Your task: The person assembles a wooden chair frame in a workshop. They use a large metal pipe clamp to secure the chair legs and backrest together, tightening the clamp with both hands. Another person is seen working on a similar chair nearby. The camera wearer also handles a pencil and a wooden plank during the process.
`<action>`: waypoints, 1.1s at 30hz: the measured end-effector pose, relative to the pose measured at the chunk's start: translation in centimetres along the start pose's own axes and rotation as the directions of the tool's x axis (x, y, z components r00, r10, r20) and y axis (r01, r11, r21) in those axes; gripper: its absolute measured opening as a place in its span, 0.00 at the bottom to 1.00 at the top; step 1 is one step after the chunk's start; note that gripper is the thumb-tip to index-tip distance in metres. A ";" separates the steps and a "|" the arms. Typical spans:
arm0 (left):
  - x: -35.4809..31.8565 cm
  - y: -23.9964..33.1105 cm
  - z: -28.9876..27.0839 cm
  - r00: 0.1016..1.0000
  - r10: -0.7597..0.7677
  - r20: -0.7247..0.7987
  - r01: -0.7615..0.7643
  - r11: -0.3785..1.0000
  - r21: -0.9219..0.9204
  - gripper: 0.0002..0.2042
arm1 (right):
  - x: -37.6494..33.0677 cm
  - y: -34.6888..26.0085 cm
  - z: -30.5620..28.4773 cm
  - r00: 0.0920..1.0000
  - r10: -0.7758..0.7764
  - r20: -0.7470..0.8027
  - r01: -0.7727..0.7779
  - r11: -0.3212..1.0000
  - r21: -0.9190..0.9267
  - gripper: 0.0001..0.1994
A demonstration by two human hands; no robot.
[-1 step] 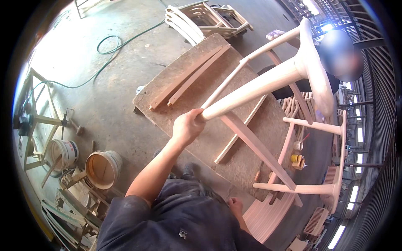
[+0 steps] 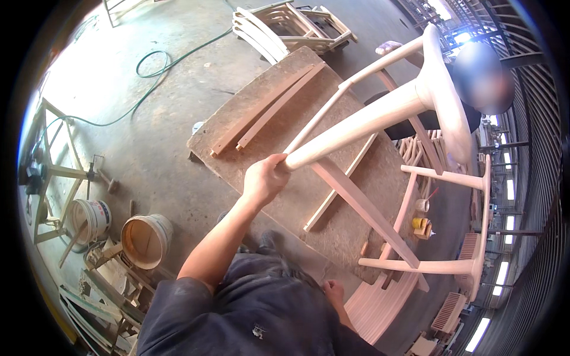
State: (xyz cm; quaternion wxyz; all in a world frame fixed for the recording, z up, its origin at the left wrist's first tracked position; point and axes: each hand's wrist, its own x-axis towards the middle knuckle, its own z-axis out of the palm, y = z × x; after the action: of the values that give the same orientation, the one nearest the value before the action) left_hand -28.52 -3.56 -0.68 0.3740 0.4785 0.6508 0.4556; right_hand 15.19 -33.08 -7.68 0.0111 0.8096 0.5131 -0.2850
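Observation:
My left hand (image 2: 265, 179) is wrapped round the narrow end of a thick, tapered leg of a pale wooden chair frame (image 2: 356, 132). The frame is tipped over, and its curved top rail (image 2: 449, 107) points away to the right. Low beside my body, my right hand (image 2: 334, 291) is curled closed with nothing showing in it; part of it is hidden. Under the frame lies a worn, brown-topped worktable (image 2: 267, 145). A co-worker's hand (image 2: 389, 47) is close to the far end of the frame.
Two brown wooden bars (image 2: 264, 110) and a thin pale strip (image 2: 338, 184) lie on the worktable. Other chair parts (image 2: 294, 29) are stacked beyond it. Two buckets (image 2: 145, 240) and offcuts stand at left. A second chair frame (image 2: 448, 267) stands at right, near a yellow cup (image 2: 419, 223).

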 end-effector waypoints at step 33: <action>6.2 -2.7 2.9 0.985 -0.059 0.162 0.151 0.752 -0.642 0.35 | 18.1 20.0 -13.9 0.793 0.226 -0.565 0.434 0.441 0.786 0.51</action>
State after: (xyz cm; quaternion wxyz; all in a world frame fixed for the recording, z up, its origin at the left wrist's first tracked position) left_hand -28.19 2.80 -4.44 0.5840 0.3099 0.4515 0.5992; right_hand 43.79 -23.28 -10.14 -0.5963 0.6998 0.3117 -0.2398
